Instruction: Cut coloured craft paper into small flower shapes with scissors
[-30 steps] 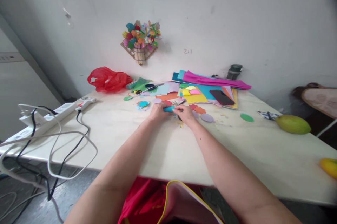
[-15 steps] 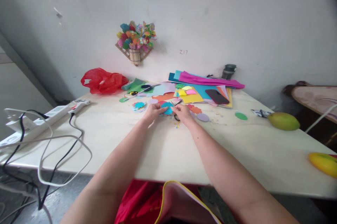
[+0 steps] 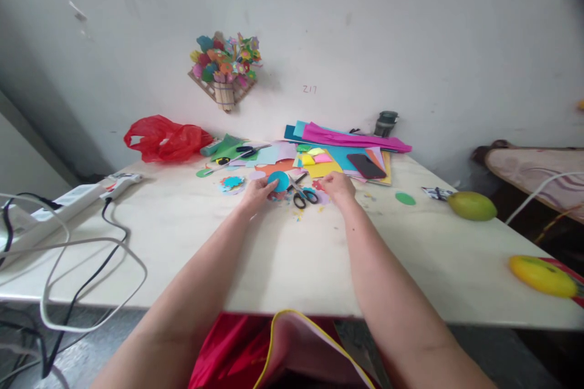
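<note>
A blue paper circle (image 3: pixel 278 181) is pinched between the thumb and fingers of my left hand (image 3: pixel 259 193), just above the table. My right hand (image 3: pixel 338 187) is curled closed beside a red-orange paper flower (image 3: pixel 317 184); what its fingers hold, if anything, is hidden. Black-handled scissors (image 3: pixel 305 196) lie between my hands among small paper scraps. A lilac paper piece (image 3: pixel 323 197) shows next to my right fingers. Left of my left hand rests a small pile topped by a blue paper flower (image 3: pixel 232 182).
Coloured paper sheets (image 3: pixel 358 138), a phone (image 3: pixel 366 165) and a second pair of scissors (image 3: pixel 246 150) lie farther back. A red plastic bag (image 3: pixel 164 138) sits at the back left. Cables and a power strip (image 3: pixel 68 200) occupy the left; a green mango (image 3: pixel 472 205) is at right.
My right hand has left the blue circle and moved right, toward the red-orange flower. My left hand keeps the circle. The scissors between them are now uncovered. The view has turned slightly right.
</note>
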{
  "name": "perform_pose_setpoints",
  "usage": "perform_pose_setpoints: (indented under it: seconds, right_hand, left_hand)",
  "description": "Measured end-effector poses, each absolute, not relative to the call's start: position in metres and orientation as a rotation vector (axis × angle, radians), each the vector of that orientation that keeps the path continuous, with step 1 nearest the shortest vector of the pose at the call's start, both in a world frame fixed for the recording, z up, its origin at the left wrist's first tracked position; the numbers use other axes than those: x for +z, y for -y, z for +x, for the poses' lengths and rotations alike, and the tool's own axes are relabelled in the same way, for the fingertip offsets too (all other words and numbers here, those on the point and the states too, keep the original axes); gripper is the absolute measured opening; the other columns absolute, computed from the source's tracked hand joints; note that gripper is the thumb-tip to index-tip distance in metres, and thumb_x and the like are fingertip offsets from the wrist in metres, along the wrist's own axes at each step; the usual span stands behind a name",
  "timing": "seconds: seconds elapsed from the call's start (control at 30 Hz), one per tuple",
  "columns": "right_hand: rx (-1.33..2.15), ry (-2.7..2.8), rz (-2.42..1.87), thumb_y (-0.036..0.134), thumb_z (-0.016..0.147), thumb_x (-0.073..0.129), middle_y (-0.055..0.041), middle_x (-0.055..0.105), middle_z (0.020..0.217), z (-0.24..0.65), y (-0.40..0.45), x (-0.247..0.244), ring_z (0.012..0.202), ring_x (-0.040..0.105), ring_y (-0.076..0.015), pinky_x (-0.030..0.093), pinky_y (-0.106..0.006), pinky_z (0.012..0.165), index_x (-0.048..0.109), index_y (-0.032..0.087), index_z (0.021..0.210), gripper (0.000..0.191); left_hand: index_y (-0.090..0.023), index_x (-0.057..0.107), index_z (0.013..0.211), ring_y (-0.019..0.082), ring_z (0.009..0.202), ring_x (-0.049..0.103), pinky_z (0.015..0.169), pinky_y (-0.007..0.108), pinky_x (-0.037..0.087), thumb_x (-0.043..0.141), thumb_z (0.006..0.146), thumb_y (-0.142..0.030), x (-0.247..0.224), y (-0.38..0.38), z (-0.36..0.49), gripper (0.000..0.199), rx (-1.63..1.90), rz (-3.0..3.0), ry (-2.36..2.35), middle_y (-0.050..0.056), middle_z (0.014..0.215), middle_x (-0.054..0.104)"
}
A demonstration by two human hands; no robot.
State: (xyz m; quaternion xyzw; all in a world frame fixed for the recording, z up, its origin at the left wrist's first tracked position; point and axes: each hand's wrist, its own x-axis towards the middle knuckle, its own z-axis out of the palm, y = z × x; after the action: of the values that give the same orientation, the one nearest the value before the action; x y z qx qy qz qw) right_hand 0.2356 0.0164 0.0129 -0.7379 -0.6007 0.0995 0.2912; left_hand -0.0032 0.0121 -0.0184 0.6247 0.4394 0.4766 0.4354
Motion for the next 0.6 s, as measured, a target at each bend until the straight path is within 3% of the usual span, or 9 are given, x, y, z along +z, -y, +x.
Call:
perform_pose_setpoints:
  seconds: [0.3, 0.47, 0.6]
  right_hand:
    - [0.333, 1.832, -2.104, 0.032, 0.074, 0.068, -0.0056, 0.074, 0.102, 0.234, -0.01, 0.025, 0.095, 0.067, -0.0207, 0.043, -0.025, 0.069, 0.075, 0.024, 0.096, 0.024]
    - [0.327, 2.03, -2.083, 0.021, 0.074, 0.069, -0.0044, 0.073, 0.109, 0.233, -0.019, 0.03, 0.096, 0.067, -0.0204, 0.043, -0.025, 0.071, 0.075, 0.023, 0.098, 0.025]
    - [0.301, 2.203, -2.069, 0.02, 0.063, 0.078, -0.0061, 0.073, 0.106, 0.239, -0.028, 0.033, 0.092, 0.068, -0.0224, 0.045, -0.026, 0.072, 0.074, 0.021, 0.1, 0.037]
  left_hand:
    - [-0.013, 0.061, 0.095, 0.02, 0.069, 0.071, 0.06, 0.027, 0.051, 0.075, 0.064, -0.062, -0.018, -0.009, -0.002, 0.06, 1.205, 1.44, -0.92, 0.011, 0.088, 0.073]
    - [-0.013, 0.059, 0.095, 0.02, 0.068, 0.071, 0.059, 0.026, 0.052, 0.076, 0.067, -0.056, -0.016, -0.008, -0.001, 0.054, 1.219, 1.411, -0.929, 0.01, 0.086, 0.073]
    - [-0.014, 0.06, 0.086, 0.019, 0.063, 0.07, 0.056, 0.025, 0.051, 0.079, 0.064, -0.052, -0.015, -0.008, 0.0, 0.048, 1.236, 1.375, -1.001, 0.006, 0.072, 0.072]
